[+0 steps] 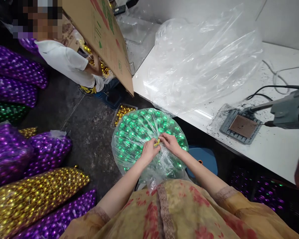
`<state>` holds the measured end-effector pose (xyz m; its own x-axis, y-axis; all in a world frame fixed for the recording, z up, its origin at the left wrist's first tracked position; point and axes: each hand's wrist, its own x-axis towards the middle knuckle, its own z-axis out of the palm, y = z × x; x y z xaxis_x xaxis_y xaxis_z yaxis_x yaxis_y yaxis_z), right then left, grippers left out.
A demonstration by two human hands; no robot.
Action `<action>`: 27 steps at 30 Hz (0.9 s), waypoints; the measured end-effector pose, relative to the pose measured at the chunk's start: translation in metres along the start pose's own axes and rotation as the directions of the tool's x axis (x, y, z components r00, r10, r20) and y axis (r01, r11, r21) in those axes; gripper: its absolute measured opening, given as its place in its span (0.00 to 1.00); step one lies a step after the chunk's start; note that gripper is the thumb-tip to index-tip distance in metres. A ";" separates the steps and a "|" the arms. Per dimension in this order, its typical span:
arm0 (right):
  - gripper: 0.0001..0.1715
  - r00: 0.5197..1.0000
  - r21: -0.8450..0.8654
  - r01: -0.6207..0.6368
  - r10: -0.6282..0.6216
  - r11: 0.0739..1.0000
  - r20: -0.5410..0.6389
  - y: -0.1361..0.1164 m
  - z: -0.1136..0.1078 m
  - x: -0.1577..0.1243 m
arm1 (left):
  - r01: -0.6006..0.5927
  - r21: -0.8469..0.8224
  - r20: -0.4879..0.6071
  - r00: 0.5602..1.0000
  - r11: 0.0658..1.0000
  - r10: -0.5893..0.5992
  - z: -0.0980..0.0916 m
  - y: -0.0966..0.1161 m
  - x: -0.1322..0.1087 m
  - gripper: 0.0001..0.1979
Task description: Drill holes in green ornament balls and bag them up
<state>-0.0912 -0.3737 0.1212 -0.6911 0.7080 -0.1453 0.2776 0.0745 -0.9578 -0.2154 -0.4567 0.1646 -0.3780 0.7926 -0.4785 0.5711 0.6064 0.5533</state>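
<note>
A large clear plastic bag (129, 156) full of shiny green balls stands right in front of my body, its film gathered into pleats at the top. Across the gathered film lies a short yellow tie (157, 143). My left hand (149, 149) is closed, pinching the tie from the left side. From the right, my right hand (170, 142) pinches at the tie's other end, its fingertips nearly touching the left ones. The loose neck of the bag (153, 183) hangs toward my shirt. Exactly how the tie runs round the film is hidden by the fingers.
On the right, a white table (196, 116) bears crumpled clear plastic bags (196, 63) and a drill press (289, 113). A blue stool (203, 161) stands beneath its edge. Bags of gold balls (40, 196) and purple balls fill the left floor. A co-worker (67, 63) sits behind a cardboard sheet (107, 43).
</note>
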 end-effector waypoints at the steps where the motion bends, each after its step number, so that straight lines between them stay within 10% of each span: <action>1: 0.19 1.000 0.003 -0.004 0.004 1.000 0.000 0.000 0.000 0.000 | 0.023 -0.030 0.009 1.000 0.999 -0.022 0.002 -0.001 0.002 0.04; 20: 0.27 0.963 0.246 -0.215 0.247 0.945 -0.110 0.006 0.017 -0.002 | -0.123 0.057 -0.118 0.985 0.991 0.129 0.004 -0.008 -0.015 0.15; 27: 0.15 0.957 0.021 -0.055 0.058 0.998 -0.284 -0.006 0.009 -0.014 | 0.329 -0.535 0.281 0.938 0.779 -0.203 -0.004 -0.009 0.005 0.12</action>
<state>-0.0892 -0.3898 0.1266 -0.4555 0.8815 -0.1244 0.3006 0.0208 -0.9535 -0.2252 -0.4577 0.1601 -0.2661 0.6021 -0.7528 -0.0692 0.7670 0.6379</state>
